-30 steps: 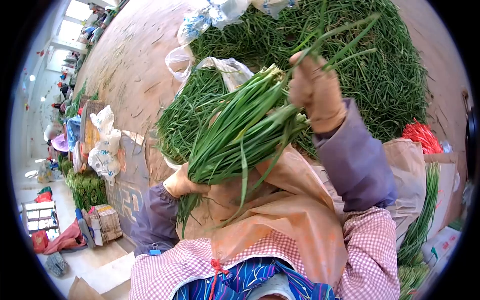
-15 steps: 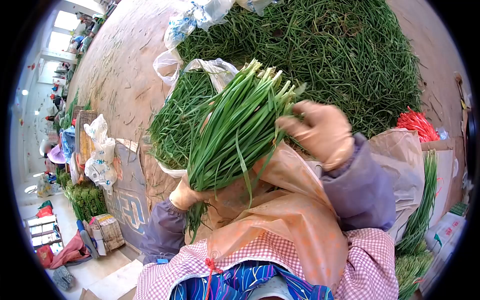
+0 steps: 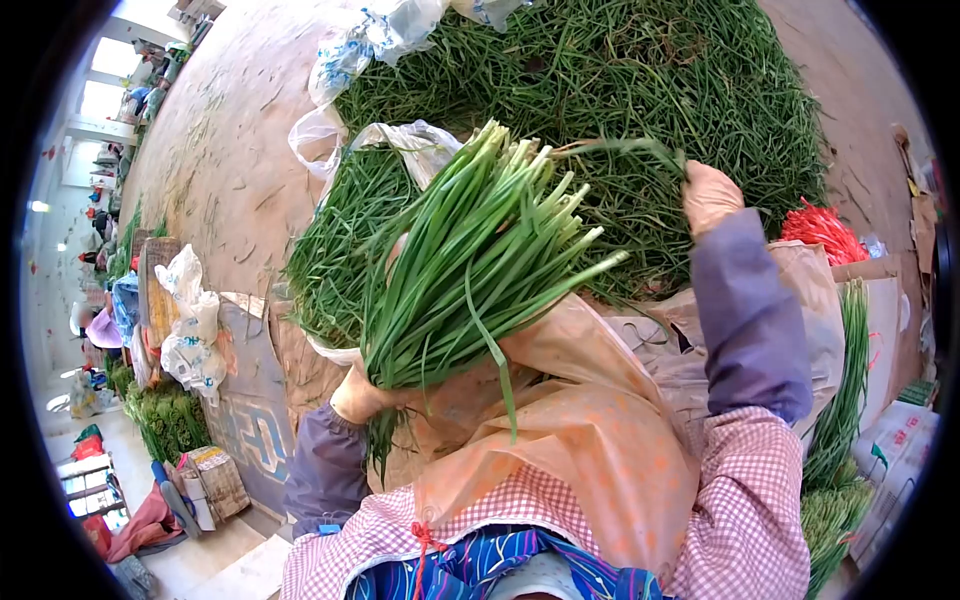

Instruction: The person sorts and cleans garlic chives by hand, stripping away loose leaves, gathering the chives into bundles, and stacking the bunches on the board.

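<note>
My right hand (image 3: 712, 195) has swung out to the right, away from the bunch (image 3: 470, 280) it was just beside half a second ago, and a thin strand (image 3: 640, 148) now trails from it back toward the cut ends. The fingers of that hand are closed on the strand's near end; whether its far tip still touches the stems, I can't tell. My left hand (image 3: 360, 398) has stayed clamped round the leafy end, its far fingers hidden by the leaves. The bunch slants up and rightward from that hand, over my apron (image 3: 600, 440), and its pale ends have fanned wider than they were, so single stems show more plainly. As I judge it, that leaves the bunch borne by my left hand alone, with the strand drawn mostly clear of it. One long blade (image 3: 490, 330) droops loose across the front of the bunch. Beyond my left hand, partly behind the bunch, sits the bag (image 3: 425, 150) of greens; the big heap (image 3: 700, 90) spreads past my right hand, with red ties (image 3: 820, 230) to its right.
</note>
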The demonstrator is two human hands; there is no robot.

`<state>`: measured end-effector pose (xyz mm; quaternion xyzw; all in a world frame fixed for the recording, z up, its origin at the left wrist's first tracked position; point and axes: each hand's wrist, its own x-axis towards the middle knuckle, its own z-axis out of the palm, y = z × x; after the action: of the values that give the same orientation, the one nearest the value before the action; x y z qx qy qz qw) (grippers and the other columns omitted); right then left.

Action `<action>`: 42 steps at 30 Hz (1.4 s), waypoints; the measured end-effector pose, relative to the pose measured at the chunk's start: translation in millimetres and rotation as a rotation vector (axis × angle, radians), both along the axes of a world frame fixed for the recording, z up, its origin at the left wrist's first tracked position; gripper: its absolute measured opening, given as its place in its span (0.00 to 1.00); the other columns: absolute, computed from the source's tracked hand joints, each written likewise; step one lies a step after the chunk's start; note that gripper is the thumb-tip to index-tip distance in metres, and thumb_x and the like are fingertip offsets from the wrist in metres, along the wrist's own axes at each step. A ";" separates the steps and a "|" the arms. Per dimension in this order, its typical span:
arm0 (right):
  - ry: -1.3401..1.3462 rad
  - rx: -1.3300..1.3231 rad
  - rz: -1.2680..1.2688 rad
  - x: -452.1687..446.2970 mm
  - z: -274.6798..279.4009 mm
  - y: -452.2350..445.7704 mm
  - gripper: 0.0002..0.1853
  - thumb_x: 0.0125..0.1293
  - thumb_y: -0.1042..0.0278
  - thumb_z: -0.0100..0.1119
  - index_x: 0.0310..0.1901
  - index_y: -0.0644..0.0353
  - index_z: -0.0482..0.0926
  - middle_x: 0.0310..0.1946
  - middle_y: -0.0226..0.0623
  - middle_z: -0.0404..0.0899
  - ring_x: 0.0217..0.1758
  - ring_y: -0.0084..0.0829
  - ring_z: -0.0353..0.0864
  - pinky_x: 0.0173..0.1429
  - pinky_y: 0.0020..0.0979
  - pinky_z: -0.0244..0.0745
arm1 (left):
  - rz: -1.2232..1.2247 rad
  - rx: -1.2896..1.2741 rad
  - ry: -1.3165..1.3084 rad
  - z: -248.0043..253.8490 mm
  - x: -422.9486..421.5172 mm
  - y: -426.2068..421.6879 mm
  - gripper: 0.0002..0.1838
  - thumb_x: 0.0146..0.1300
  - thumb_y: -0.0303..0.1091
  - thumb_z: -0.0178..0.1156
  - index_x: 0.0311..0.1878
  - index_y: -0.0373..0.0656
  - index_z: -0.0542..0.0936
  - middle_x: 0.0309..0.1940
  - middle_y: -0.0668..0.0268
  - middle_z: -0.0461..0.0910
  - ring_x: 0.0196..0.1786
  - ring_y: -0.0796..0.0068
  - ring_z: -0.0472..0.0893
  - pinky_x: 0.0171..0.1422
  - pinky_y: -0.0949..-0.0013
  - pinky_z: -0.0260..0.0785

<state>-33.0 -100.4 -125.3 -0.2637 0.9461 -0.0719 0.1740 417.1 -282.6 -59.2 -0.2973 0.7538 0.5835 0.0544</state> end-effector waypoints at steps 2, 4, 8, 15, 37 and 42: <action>0.075 -0.489 -0.043 28.7 23.5 5.0 0.13 0.68 0.70 0.59 0.53 0.56 0.79 0.36 0.35 0.82 0.31 0.24 0.76 0.38 0.27 0.75 | -0.070 -0.091 0.111 -4.1 -3.5 0.8 0.25 0.45 0.21 0.68 0.51 0.37 0.79 0.34 0.65 0.80 0.28 0.76 0.74 0.29 0.72 0.65; -0.234 -1.028 -0.080 65.8 56.8 -1.1 0.17 0.65 0.71 0.64 0.55 0.60 0.78 0.40 0.33 0.82 0.35 0.21 0.77 0.43 0.22 0.77 | -0.110 -0.175 0.173 -5.4 -7.2 2.4 0.24 0.44 0.20 0.67 0.50 0.36 0.78 0.30 0.67 0.80 0.22 0.80 0.73 0.21 0.74 0.63; -0.383 -0.489 0.309 119.5 120.2 -33.1 0.27 0.64 0.47 0.62 0.53 0.64 0.78 0.35 0.50 0.84 0.38 0.39 0.85 0.46 0.38 0.79 | -0.051 -0.168 0.075 1.4 -12.5 7.6 0.26 0.45 0.23 0.71 0.52 0.37 0.78 0.38 0.62 0.81 0.33 0.72 0.79 0.36 0.68 0.72; -0.163 -0.706 0.262 109.1 40.7 -62.4 0.08 0.64 0.73 0.59 0.44 0.62 0.82 0.29 0.42 0.84 0.29 0.30 0.81 0.38 0.30 0.76 | -0.176 -0.413 0.148 -5.1 -2.5 4.1 0.28 0.45 0.26 0.75 0.53 0.40 0.80 0.50 0.58 0.81 0.51 0.61 0.80 0.59 0.63 0.71; -0.387 -1.285 0.304 118.6 52.7 -50.3 0.01 0.69 0.74 0.57 0.38 0.59 0.77 0.34 0.33 0.81 0.39 0.26 0.80 0.46 0.27 0.78 | 0.016 -0.129 0.034 7.8 -8.4 7.7 0.25 0.52 0.28 0.72 0.55 0.38 0.78 0.49 0.59 0.81 0.50 0.66 0.80 0.56 0.64 0.72; -0.002 -0.862 0.004 24.5 24.1 -35.5 0.13 0.68 0.70 0.59 0.53 0.59 0.77 0.37 0.33 0.82 0.40 0.26 0.80 0.46 0.26 0.77 | 0.014 -0.095 -0.049 9.7 -6.1 4.0 0.23 0.55 0.29 0.70 0.55 0.38 0.78 0.48 0.59 0.82 0.48 0.69 0.81 0.54 0.66 0.73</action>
<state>-8.5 -135.9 -101.2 -0.3138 0.8288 -0.4607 0.0490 410.9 -278.7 -49.5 -0.3190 0.7769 0.5401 0.0546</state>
